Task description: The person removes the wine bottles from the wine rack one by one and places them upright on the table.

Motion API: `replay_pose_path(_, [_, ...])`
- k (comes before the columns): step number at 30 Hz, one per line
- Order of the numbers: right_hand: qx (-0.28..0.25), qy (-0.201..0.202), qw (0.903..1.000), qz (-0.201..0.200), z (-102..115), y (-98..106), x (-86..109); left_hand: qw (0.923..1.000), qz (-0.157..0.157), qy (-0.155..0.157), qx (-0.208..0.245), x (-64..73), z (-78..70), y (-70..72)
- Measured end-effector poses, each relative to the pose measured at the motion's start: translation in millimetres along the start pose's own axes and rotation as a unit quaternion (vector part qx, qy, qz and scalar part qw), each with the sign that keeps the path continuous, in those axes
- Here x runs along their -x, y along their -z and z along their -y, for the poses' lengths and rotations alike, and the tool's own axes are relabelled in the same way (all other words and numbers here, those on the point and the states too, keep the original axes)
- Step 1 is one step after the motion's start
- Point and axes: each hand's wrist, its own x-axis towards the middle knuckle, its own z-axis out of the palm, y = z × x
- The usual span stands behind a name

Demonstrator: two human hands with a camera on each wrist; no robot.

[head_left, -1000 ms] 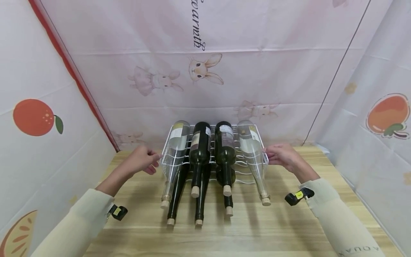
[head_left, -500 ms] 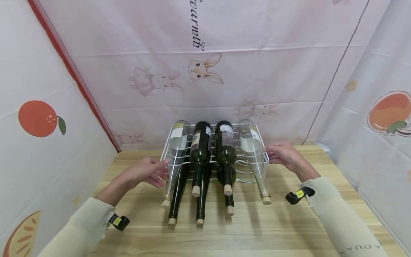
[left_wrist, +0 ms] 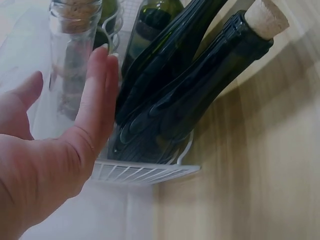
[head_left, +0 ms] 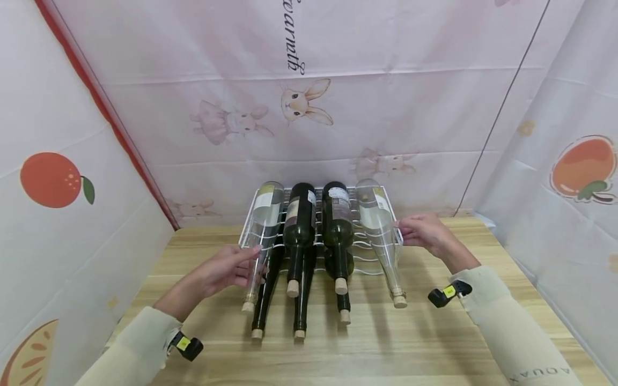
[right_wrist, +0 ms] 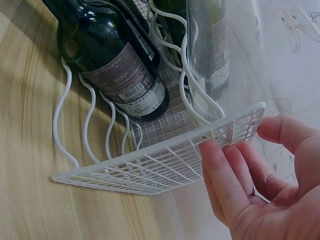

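White wire rack [right_wrist: 150, 146], gridded side panels, wavy crossbars, set on wood-grain table [head_left: 367, 343]. Rack's right panel pinched by thumb and fingers of right hand [head_left: 424, 233]. Clear glass bottle [head_left: 266, 214], cork-stoppered, laid at rack's upper left; tapered neck loosely bracketed by straight, unclenched fingers of left hand [head_left: 226, 272]. Smooth dark bottles [head_left: 299, 230] laid mid-rack, necks overhung past front edge. Table extended beyond rack at front and both sides; rear edge set close to printed backdrop [head_left: 309, 134].

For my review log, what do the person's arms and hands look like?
The left hand and right hand wear no gloves. The left sleeve and right sleeve are pale cream; dark letters mark the right one. Each sleeve has a black camera with a yellow label.
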Motion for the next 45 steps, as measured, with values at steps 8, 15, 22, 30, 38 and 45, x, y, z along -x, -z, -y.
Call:
replay_pose_path(8, [0.013,0.003,0.9999,0.001,-1,-1,0.4,0.9992,-0.012,-0.008,0.038,-3.3,2.9,-4.0])
replay_pose_path(15, [0.005,0.003,1.0000,0.002,-1,-1,1.1,0.9976,-0.020,-0.011,0.065,-6.9,8.2,-6.0])
replay_pose_path(22, [0.004,0.003,1.0000,0.001,-1,-2,-0.9,0.9979,-0.021,-0.011,0.060,-8.5,10.5,-5.8])
replay_pose_path(30, [0.010,0.001,1.0000,0.001,0,-2,0.5,0.9987,-0.016,-0.020,0.044,-9.3,8.0,-3.8])
replay_pose_path(38, [0.014,-0.006,0.9999,0.002,2,-4,2.5,0.9989,-0.019,-0.022,0.038,-7.9,6.2,-4.2])
replay_pose_path(45, [0.019,-0.005,0.9998,0.000,2,-4,2.2,0.9993,-0.005,-0.023,0.028,-6.0,5.1,-0.5])
